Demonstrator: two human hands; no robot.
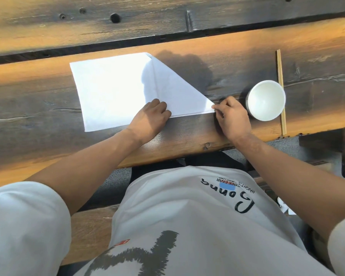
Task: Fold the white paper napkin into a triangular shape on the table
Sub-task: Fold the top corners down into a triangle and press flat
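**White napkin, corner being matched**

White square paper napkin (112,90) lay mid-frame on the dark wooden table (28,96). The left hand (150,120) pressed its near edge, fingers curled under; the right hand (232,118) pinched the folded corner. Aligning edges before creasing seemed wise.

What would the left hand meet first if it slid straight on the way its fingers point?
The left hand points up-right across the napkin; it would likely run onto the folded-over flap first.
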